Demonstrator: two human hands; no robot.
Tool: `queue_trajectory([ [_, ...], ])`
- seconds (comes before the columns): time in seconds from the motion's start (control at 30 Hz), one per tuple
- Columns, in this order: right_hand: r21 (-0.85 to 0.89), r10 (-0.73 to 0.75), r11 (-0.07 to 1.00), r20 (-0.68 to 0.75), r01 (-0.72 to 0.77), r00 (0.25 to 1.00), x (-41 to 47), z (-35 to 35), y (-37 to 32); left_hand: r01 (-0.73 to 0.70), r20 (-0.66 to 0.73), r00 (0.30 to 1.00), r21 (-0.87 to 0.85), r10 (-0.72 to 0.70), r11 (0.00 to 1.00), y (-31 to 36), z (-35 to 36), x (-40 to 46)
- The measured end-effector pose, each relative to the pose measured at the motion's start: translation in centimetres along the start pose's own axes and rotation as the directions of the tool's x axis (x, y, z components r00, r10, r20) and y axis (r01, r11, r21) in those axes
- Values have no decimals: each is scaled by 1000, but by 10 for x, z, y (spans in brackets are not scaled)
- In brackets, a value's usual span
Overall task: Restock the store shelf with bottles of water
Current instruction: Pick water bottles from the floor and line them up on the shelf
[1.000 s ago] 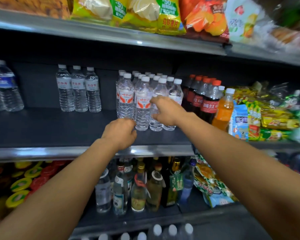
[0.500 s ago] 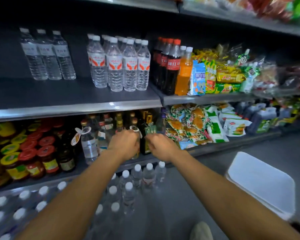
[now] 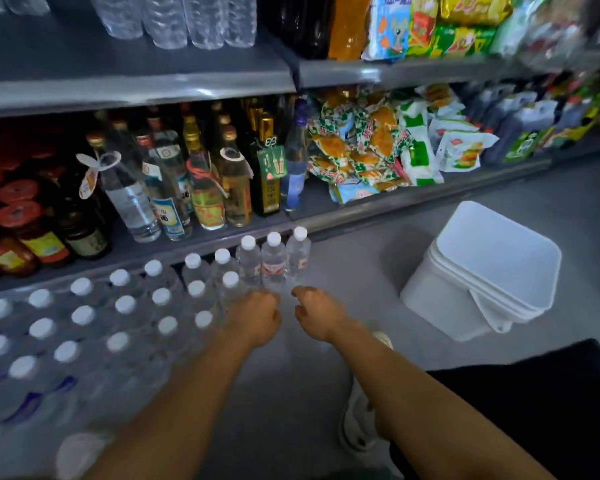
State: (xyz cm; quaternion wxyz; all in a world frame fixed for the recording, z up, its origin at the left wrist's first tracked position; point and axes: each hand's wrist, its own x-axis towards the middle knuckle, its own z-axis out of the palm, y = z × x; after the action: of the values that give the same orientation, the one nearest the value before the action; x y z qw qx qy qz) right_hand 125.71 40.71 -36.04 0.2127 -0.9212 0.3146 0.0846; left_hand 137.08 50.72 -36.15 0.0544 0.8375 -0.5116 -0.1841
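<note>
The job looks partly done, judging by the rows of water bottles [image 3: 201, 22] already standing on the upper shelf [image 3: 136, 90] at the far left, while a big stock of capped bottles [image 3: 125, 306] waits on the floor [image 3: 361, 271] at the near left. Both hands hang low over that stock's right end. The left hand [image 3: 257, 320] and the right hand [image 3: 317, 315] have curled fingers and hold nothing. Three loose bottles [image 3: 273, 265] stand just beyond the knuckles, apparently untouched and likely next to be lifted.
</note>
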Motion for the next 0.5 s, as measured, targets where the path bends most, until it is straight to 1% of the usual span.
queue_trajectory([
  [0.13, 55, 85, 995, 24, -86, 996, 17, 21, 25, 16, 44, 999, -5, -15, 1000, 1, 26, 18],
  [0.37, 97, 167, 982, -42, -162, 985, 88, 11, 63, 9, 80, 997, -83, -3, 996, -1, 46, 72],
  [0.5, 159, 204, 969, -82, -189, 976, 138, 7, 75, 6, 102, 995, -70, 1, 998, -9, 59, 103],
])
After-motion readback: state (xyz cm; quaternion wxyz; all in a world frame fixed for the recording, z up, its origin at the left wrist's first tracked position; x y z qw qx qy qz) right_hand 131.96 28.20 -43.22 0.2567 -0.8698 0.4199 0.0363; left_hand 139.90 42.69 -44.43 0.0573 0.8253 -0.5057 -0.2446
